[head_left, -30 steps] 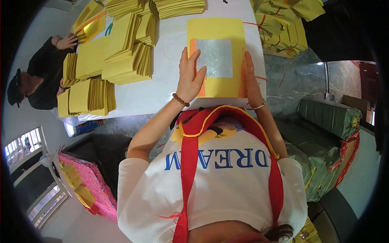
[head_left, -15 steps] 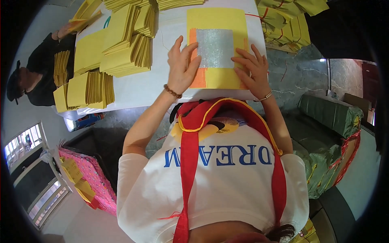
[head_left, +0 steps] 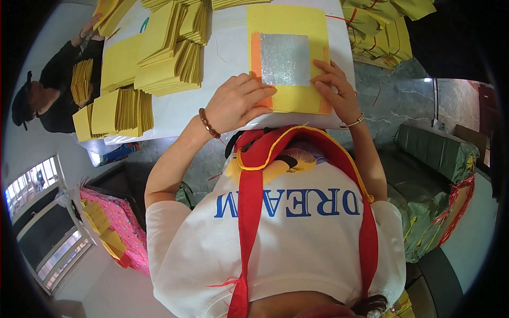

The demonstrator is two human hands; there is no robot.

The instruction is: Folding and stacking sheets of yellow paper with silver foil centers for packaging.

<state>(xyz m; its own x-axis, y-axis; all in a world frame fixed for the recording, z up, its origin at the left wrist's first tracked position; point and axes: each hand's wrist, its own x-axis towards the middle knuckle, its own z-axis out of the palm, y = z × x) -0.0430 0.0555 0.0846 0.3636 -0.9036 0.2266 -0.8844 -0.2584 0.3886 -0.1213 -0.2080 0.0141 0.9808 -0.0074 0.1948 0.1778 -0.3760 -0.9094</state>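
Note:
A stack of yellow paper sheets (head_left: 289, 21) with an orange border and a silver foil square (head_left: 284, 52) lies on the white table (head_left: 228, 53) in front of me. My left hand (head_left: 238, 103) rests on the stack's lower left edge, fingers curled over the paper. My right hand (head_left: 335, 89) presses on the lower right part, fingertips touching the foil's corner. A bead bracelet circles my left wrist and a thin bangle my right.
Piles of folded yellow sheets (head_left: 164, 58) cover the table's left side. Another person in black (head_left: 50, 95) handles yellow sheets at the far left. Yellow-green bundles (head_left: 382, 32) lie at the top right, green wrapped packs (head_left: 440, 153) at the right, a pink bag (head_left: 114, 228) on the floor.
Both hands slid down from the sides of the sheet to its lower edge, and the top sheet with the foil square now lies flat.

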